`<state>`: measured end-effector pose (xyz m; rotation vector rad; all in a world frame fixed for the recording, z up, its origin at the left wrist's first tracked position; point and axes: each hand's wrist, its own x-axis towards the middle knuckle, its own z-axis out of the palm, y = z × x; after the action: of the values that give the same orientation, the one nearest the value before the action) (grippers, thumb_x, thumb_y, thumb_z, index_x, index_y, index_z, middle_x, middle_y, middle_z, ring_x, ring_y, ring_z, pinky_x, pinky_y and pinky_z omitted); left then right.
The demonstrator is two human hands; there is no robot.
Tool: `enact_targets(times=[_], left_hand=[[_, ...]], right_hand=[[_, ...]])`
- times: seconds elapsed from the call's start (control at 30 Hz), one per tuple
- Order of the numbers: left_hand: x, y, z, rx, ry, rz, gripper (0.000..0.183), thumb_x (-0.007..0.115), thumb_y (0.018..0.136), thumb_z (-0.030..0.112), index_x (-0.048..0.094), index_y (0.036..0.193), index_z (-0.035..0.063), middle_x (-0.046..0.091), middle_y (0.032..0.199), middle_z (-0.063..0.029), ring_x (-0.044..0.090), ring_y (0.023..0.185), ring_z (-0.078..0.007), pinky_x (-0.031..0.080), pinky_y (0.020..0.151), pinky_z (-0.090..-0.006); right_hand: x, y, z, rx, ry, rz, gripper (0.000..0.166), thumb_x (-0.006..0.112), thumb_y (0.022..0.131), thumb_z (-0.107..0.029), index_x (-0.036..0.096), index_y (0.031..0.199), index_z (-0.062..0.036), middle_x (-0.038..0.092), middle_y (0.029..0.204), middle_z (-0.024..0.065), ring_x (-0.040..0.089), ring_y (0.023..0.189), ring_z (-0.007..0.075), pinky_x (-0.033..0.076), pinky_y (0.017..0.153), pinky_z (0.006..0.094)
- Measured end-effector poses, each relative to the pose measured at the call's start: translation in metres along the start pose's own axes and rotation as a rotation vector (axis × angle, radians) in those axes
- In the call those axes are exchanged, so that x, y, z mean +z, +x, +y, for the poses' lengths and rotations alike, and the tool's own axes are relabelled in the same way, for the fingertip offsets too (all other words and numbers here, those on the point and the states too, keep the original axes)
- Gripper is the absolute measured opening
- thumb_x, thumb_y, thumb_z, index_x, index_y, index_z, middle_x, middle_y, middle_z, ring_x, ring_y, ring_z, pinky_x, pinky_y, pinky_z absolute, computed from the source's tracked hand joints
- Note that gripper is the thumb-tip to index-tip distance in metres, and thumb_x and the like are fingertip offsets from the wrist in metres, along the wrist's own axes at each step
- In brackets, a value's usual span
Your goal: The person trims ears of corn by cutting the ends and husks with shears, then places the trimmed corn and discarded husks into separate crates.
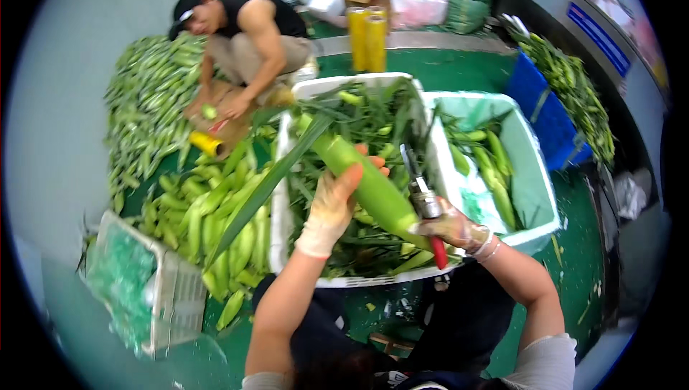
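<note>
My gloved left hand (336, 196) is closed around an ear of corn in its green husk (371, 188), with a long leaf trailing down to the left. In my gloved right hand (452, 226) are red-handled pruning shears (425, 201), their metal blades pointing up; its fingers are also at the ear's lower end. Both hands are over a white foam box (282, 196) full of cut leaves and husks. To its right stands a foam box lined with green plastic (538, 174), with several ears in it.
Husked ears lie in a heap (215, 212) on the left. Behind it a co-worker (264, 40) squats beside a larger pile of wrapped ears (156, 99). A white crate (180, 293) holds green plastic. Yellow film rolls (368, 40) stand at the back; a blue crate (530, 105) is at the right.
</note>
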<state>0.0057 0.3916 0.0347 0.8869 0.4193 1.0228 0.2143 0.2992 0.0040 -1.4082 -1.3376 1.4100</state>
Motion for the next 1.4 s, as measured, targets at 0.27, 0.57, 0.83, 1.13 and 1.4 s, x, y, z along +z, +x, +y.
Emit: enact_targets(times=[0.27, 0.57, 0.83, 1.13, 1.4], left_hand=[[-0.14, -0.013, 0.011, 0.309, 1.17, 0.136, 0.026, 0.058, 0.085, 0.006, 0.047, 0.108, 0.0029, 0.057, 0.089, -0.0059, 0.055, 0.078, -0.0147, 0.045, 0.07, -0.0242], [-0.08, -0.024, 0.03, -0.305, 0.907, -0.035, 0.059, 0.075, 0.071, 0.014, 0.049, 0.121, -0.0033, 0.064, 0.091, -0.0061, 0.057, 0.078, -0.0116, 0.048, 0.072, -0.0261], [-0.105, -0.019, 0.021, -0.316, 0.735, -0.097, 0.049, 0.074, 0.066, 0.007, 0.054, 0.11, -0.0003, 0.063, 0.089, -0.004, 0.058, 0.082, -0.0113, 0.048, 0.076, -0.0252], [-0.104, 0.015, 0.04, 0.42, -0.231, 0.348, 0.034, 0.074, 0.07, 0.015, 0.056, 0.097, 0.006, 0.061, 0.097, -0.0077, 0.057, 0.092, -0.0205, 0.046, 0.086, -0.0364], [-0.147, 0.007, -0.007, 0.017, -0.64, 0.675, 0.033, 0.068, 0.075, 0.019, 0.053, 0.1, 0.0044, 0.059, 0.098, -0.0093, 0.055, 0.093, -0.029, 0.041, 0.093, -0.047]], right_hand=[[0.077, 0.042, -0.01, -0.046, -0.688, -0.053, 0.082, 0.078, 0.061, -0.04, 0.039, 0.115, 0.0089, 0.057, 0.1, 0.0254, 0.055, 0.098, 0.0391, 0.045, 0.086, 0.0377], [0.046, 0.08, -0.021, -0.16, -0.228, -0.278, 0.058, 0.081, 0.064, -0.025, 0.045, 0.103, -0.0016, 0.055, 0.089, 0.0074, 0.054, 0.082, 0.016, 0.047, 0.072, 0.0294], [0.036, 0.08, 0.023, 0.311, 0.536, -0.394, 0.022, 0.066, 0.082, -0.019, 0.053, 0.072, -0.0038, 0.054, 0.06, 0.0038, 0.056, 0.05, 0.0147, 0.049, 0.047, 0.0276], [0.063, 0.029, 0.027, 0.213, -0.506, -0.308, 0.104, 0.066, 0.067, -0.061, 0.027, 0.128, 0.0138, 0.051, 0.116, 0.0302, 0.055, 0.104, 0.0347, 0.045, 0.09, 0.035], [0.09, 0.063, 0.007, -0.325, -0.679, 0.29, 0.086, 0.074, 0.063, -0.044, 0.032, 0.12, 0.0037, 0.046, 0.112, 0.0219, 0.047, 0.105, 0.0363, 0.04, 0.091, 0.0445]])
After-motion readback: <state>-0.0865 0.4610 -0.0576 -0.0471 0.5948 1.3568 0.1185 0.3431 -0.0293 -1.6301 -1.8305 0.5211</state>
